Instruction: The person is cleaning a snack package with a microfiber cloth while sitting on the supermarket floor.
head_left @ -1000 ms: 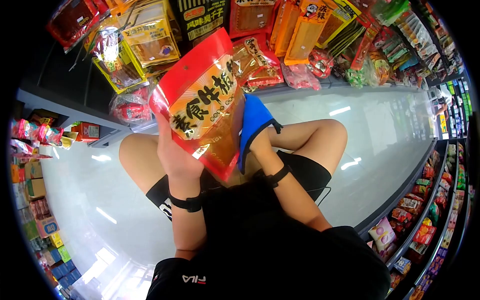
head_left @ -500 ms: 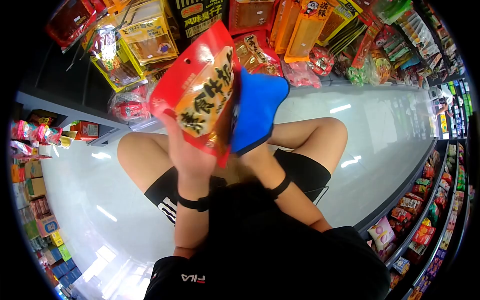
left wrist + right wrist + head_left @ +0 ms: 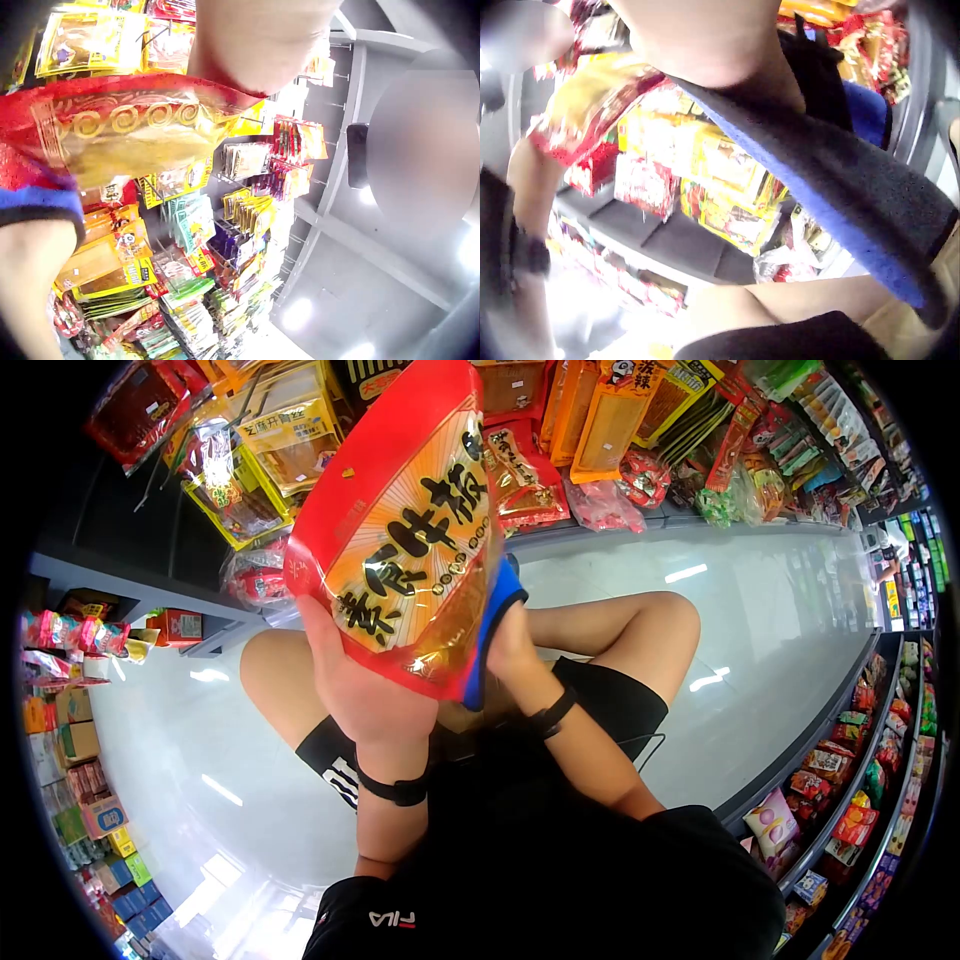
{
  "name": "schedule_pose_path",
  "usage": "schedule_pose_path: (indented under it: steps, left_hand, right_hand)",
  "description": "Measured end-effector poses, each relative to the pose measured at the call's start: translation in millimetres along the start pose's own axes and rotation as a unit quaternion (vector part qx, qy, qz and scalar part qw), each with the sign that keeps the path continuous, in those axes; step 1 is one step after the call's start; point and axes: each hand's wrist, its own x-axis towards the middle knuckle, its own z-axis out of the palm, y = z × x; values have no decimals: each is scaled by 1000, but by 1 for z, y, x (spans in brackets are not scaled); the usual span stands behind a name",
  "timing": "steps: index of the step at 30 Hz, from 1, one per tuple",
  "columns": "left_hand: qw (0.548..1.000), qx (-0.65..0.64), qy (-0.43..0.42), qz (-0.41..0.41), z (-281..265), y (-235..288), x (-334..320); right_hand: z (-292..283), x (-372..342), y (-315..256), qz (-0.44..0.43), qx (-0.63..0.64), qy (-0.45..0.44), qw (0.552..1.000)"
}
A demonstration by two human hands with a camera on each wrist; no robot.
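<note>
A large red snack bag [image 3: 400,540] with black Chinese lettering and a clear lower part fills the middle of the head view. At its lower left edge my left hand [image 3: 375,695] grips it, thumb up along the side and the other fingers hidden behind. My right hand [image 3: 512,645] is at the bag's lower right edge, mostly covered by a black-edged blue cloth [image 3: 500,600]. I cannot tell how its fingers lie. The right wrist view shows the cloth's dark inner side [image 3: 840,172] hanging open; the bag's end [image 3: 592,97] appears at left.
Racks of packaged snacks hang ahead, with a yellow pack [image 3: 290,435] and orange packs [image 3: 610,430] just beyond the bag. A dark shelf edge [image 3: 140,580] runs at left. Curved shelves of snacks [image 3: 850,800] stand at right. My bent legs [image 3: 640,630] are below.
The bag rose and came nearer the head camera. Half a second ago the blue cloth spread wide at the bag's right side; now it is mostly behind that edge.
</note>
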Motion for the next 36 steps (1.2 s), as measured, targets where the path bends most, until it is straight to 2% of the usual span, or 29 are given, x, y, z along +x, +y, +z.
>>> schedule_pose_path:
  steps: [2,4,6,8,9,10,11,12,13,14,15,16,18,19,22,25,30,31,34,36]
  left_hand:
    - [999,47,26,7,-4,1,0]
    - [1000,21,20,-1,-11,2,2]
    - [999,-36,-28,-24,-20,1,7]
    - [998,-46,-33,-20,-21,0,9]
    - [1000,-18,-10,-19,-22,3,10]
    - [1000,11,14,-17,-24,6,11]
    - [996,-37,-83,-19,-28,7,12]
    - [996,-36,-82,-17,-27,8,12]
    - [999,5,-47,-22,-26,8,13]
    - [999,46,-12,-25,-25,8,13]
    - [923,377,-34,68,-30,5,12]
    - [996,77,-18,-43,-34,3,13]
    - [987,149,37,-43,-36,-9,15]
    - [985,162,-8,-62,-34,-11,14]
    - [972,185,-7,-141,-30,-16,9]
    - [963,210,-34,-165,-37,-20,8]
    - [959,181,-52,-214,-47,-18,6]
    - [955,192,-48,-220,-47,-20,6]
    - [949,181,-89,-241,-36,-19,4]
    - [943,200,-96,-250,-30,-18,6]
  right_hand:
    - [29,-25,-42,90,61,-54,993]
    - [24,-28,-59,99,108,-46,988]
    - [31,-32,-75,60,74,32,995]
    - [6,-25,-84,2,66,-16,998]
    - [9,-33,-97,5,47,-52,998]
    - [-3,-29,-105,47,139,-229,962]
    - [-15,-27,-108,52,157,-258,952]
    - [-11,-29,-112,57,175,-287,940]
    - [-8,-35,-115,45,151,-300,941]
    - [-5,-39,-120,36,133,-303,943]
    - [1,-43,-122,29,117,-300,946]
    - [8,-48,-122,24,97,-296,950]
    - [20,-55,-121,19,62,-287,956]
    - [26,-58,-120,20,46,-282,958]
    - [41,-65,-114,27,-4,-264,964]
    - [51,-73,-108,40,-49,-248,967]
    - [66,-84,-100,50,-111,-220,968]
    - [80,-91,-99,37,-149,-169,974]
    - [71,-84,-95,80,-105,-172,976]
    - [67,-78,-90,83,-122,-164,975]
